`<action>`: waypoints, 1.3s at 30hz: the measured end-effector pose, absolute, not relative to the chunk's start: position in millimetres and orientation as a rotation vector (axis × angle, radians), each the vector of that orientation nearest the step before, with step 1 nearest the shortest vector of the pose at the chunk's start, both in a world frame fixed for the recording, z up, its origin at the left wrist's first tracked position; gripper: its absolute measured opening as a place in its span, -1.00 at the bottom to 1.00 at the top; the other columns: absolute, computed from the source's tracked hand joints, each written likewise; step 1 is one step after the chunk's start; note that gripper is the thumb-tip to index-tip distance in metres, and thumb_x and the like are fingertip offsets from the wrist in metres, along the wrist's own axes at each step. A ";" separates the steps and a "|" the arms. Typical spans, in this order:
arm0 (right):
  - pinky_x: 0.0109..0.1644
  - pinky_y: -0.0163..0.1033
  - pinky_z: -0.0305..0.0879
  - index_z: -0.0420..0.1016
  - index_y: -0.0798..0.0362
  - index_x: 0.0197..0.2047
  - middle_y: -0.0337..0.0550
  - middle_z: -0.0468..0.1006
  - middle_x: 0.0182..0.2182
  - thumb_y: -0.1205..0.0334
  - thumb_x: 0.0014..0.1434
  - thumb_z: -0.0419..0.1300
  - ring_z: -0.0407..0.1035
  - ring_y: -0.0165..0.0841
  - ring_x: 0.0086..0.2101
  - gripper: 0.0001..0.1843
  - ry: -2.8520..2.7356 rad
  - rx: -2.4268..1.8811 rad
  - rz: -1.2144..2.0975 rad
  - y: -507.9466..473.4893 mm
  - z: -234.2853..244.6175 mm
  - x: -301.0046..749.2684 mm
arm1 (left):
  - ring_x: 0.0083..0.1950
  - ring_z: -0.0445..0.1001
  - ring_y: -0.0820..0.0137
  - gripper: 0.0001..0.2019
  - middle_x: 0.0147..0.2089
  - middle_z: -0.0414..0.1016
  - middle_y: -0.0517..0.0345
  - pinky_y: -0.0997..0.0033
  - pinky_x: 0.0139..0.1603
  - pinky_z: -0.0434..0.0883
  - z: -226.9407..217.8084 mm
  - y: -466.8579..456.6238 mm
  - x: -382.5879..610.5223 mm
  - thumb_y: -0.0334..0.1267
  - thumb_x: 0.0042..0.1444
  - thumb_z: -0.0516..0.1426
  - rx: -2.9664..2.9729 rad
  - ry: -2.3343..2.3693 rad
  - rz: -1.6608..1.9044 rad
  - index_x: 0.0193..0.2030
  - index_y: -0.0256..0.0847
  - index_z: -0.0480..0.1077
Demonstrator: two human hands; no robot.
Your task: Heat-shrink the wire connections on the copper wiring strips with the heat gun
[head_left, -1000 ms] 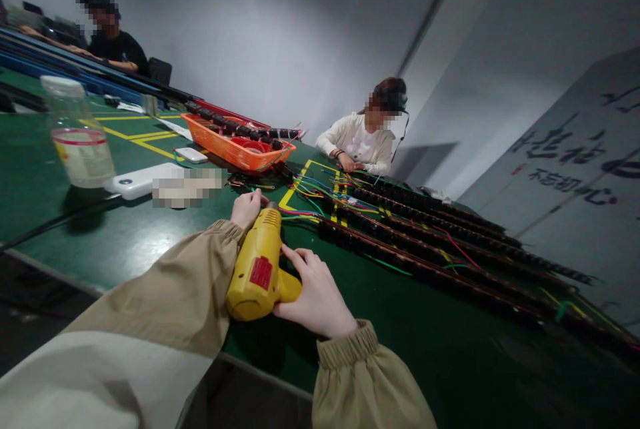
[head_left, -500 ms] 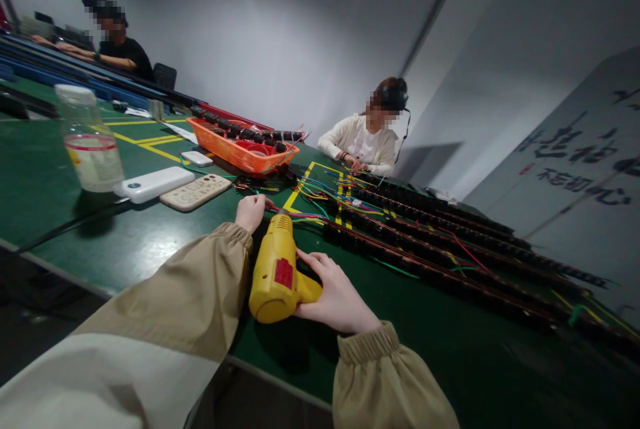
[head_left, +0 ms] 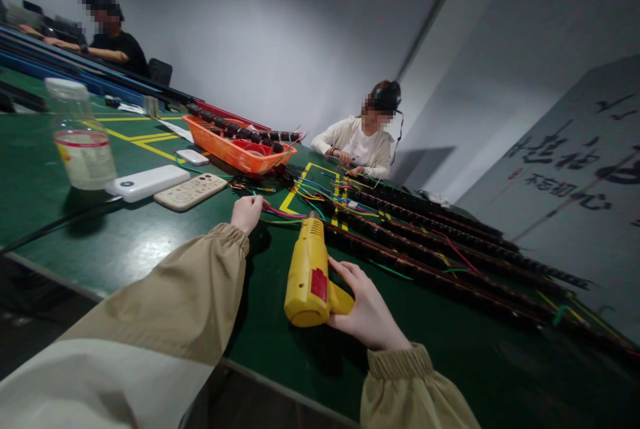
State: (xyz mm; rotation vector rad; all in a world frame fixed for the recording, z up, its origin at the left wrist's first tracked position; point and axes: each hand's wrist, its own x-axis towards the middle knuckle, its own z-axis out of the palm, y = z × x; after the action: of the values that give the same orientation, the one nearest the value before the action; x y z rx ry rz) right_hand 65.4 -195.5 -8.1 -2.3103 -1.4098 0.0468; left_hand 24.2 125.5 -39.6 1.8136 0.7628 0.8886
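Note:
A yellow heat gun (head_left: 306, 276) with a red label is gripped by its handle in my right hand (head_left: 367, 306). Its nozzle points away from me, over the near end of a long dark wire harness (head_left: 380, 249). My left hand (head_left: 249, 213) is closed in a pinch on the ends of thin coloured wires (head_left: 285, 214), red, blue and green among them. These wires run right from my fingers, past the nozzle, toward the harness. The exact wire tips are hidden by my fingers.
More dark harnesses (head_left: 440, 229) lie side by side on the green table (head_left: 200, 262). An orange basket (head_left: 235, 157) of black parts, a phone (head_left: 191, 192), a white power bank (head_left: 149, 182) and a bottle (head_left: 83, 142) stand left. One person (head_left: 357, 142) sits opposite, another (head_left: 115, 49) far left.
My right hand has moved the heat gun to the right, away from my left hand and along the wires. My left hand stays pinched on the wires, nearly in place.

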 end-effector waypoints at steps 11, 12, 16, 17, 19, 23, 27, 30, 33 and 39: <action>0.18 -0.11 0.10 0.01 -0.18 0.32 -0.18 0.15 0.14 0.07 -0.13 0.34 0.14 -0.24 0.09 -0.02 -1.391 -2.366 -0.023 -195.5 -10.8 61.4 | -0.25 0.45 0.34 -0.62 -0.39 0.53 0.04 0.42 -0.20 0.30 -39.1 125.1 23.0 -0.19 0.02 -0.09 1.848 0.774 0.906 -0.47 -0.23 0.53; 0.18 -0.11 0.10 0.02 -0.17 0.32 -0.17 0.16 0.14 0.07 -0.13 0.34 0.14 -0.24 0.09 -0.03 -1.394 -2.366 -0.019 -193.5 -10.6 59.9 | -0.25 0.45 0.34 -0.62 -0.39 0.54 0.04 0.42 -0.20 0.29 -38.5 124.8 22.5 -0.20 0.02 -0.09 1.855 0.776 0.906 -0.46 -0.23 0.53; 0.19 -0.12 0.09 0.05 -0.12 0.32 -0.14 0.17 0.13 0.06 -0.15 0.35 0.14 -0.24 0.08 -0.02 -1.432 -2.335 0.042 -180.5 -9.4 51.9 | -0.24 0.46 0.35 -0.62 -0.38 0.54 0.04 0.44 -0.20 0.28 -36.9 123.9 21.5 -0.20 0.04 -0.09 1.874 0.782 0.905 -0.44 -0.24 0.54; 0.19 -0.12 0.09 0.06 -0.11 0.32 -0.13 0.17 0.13 0.06 -0.15 0.36 0.14 -0.23 0.08 -0.02 -1.442 -2.325 0.052 -176.8 -9.0 49.6 | -0.24 0.46 0.36 -0.62 -0.38 0.54 0.05 0.44 -0.20 0.28 -36.9 123.8 21.5 -0.20 0.04 -0.09 1.876 0.782 0.902 -0.44 -0.24 0.54; 0.18 -0.12 0.09 0.06 -0.09 0.32 -0.11 0.18 0.12 0.06 -0.16 0.36 0.13 -0.23 0.09 -0.01 -1.456 -2.310 0.058 -169.5 -8.0 44.8 | -0.25 0.46 0.38 -0.61 -0.38 0.53 0.06 0.46 -0.21 0.29 -37.3 123.8 21.7 -0.20 0.04 -0.10 1.882 0.782 0.892 -0.44 -0.23 0.54; 0.18 -0.13 0.08 0.08 -0.06 0.31 -0.10 0.19 0.11 0.08 -0.19 0.36 0.13 -0.22 0.08 0.00 -1.472 -2.299 0.083 -156.7 -5.3 35.3 | -0.24 0.46 0.40 -0.61 -0.37 0.54 0.06 0.48 -0.20 0.29 -38.7 124.1 22.1 -0.19 0.05 -0.10 1.880 0.794 0.888 -0.41 -0.23 0.55; 0.19 -0.16 0.06 0.08 -0.07 0.31 -0.13 0.18 0.11 0.12 -0.22 0.37 0.13 -0.26 0.07 0.02 -1.494 -2.265 0.094 -145.1 -2.9 26.4 | -0.24 0.45 0.40 -0.60 -0.35 0.54 0.05 0.48 -0.20 0.28 -38.6 124.6 21.6 -0.20 0.06 -0.11 1.879 0.804 0.887 -0.40 -0.23 0.55; 0.20 -0.18 0.04 0.09 -0.08 0.31 -0.14 0.18 0.11 0.15 -0.24 0.38 0.12 -0.27 0.07 0.03 -1.534 -2.230 0.100 -138.5 -2.0 21.8 | -0.24 0.44 0.38 -0.60 -0.32 0.55 0.04 0.47 -0.24 0.25 -36.8 124.7 20.7 -0.20 0.06 -0.11 1.901 0.803 0.864 -0.39 -0.24 0.56; 0.21 -0.18 0.03 0.10 -0.06 0.31 -0.12 0.18 0.11 0.14 -0.25 0.38 0.10 -0.26 0.07 0.04 -1.563 -2.217 0.109 -135.0 -1.8 20.2 | -0.23 0.42 0.37 -0.60 -0.30 0.55 0.02 0.46 -0.25 0.23 -35.0 124.6 20.0 -0.20 0.06 -0.10 1.909 0.816 0.830 -0.35 -0.25 0.57; 0.20 -0.18 0.04 0.09 -0.08 0.31 -0.13 0.18 0.11 0.12 -0.24 0.38 0.12 -0.26 0.06 0.03 -1.563 -2.211 0.103 -134.2 -2.7 20.7 | -0.23 0.42 0.39 -0.60 -0.29 0.55 0.01 0.48 -0.24 0.23 -34.6 124.6 20.0 -0.20 0.08 -0.10 1.893 0.815 0.833 -0.35 -0.27 0.56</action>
State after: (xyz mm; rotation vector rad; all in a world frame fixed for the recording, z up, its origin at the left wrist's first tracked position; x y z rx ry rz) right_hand 20.7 -134.2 -2.7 -2.2111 -1.5627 0.1032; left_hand 20.0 124.6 -34.6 1.8929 0.8153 0.8333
